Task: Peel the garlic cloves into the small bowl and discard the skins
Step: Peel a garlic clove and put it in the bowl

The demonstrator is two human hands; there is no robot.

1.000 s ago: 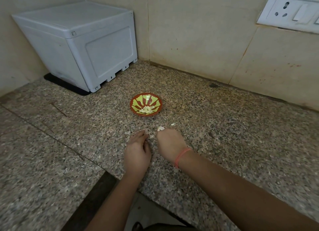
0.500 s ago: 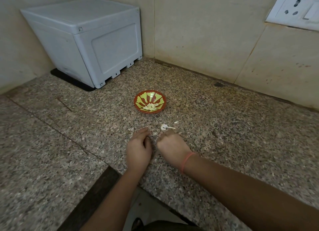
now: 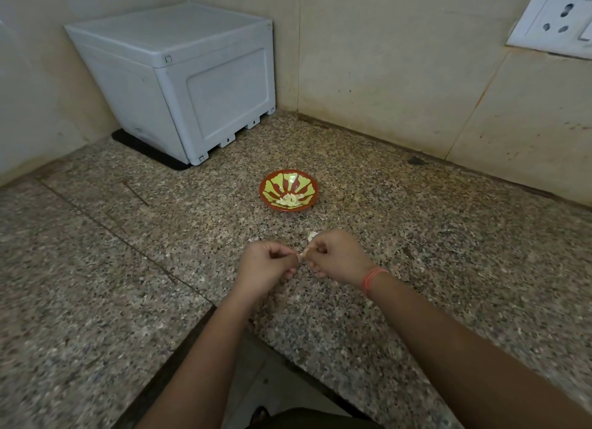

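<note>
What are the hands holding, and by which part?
What looks like a garlic clove, mostly hidden, pinched between the left hand and right hand, one at each end.

The small bowl is rust-red with yellow-green petals fanning outward, its peeled cloves cream (the pinched clove looks equally pale). The counter is granite speckled brown, grey and black; at its back left corner, a pale grey box on a black mat.
</note>
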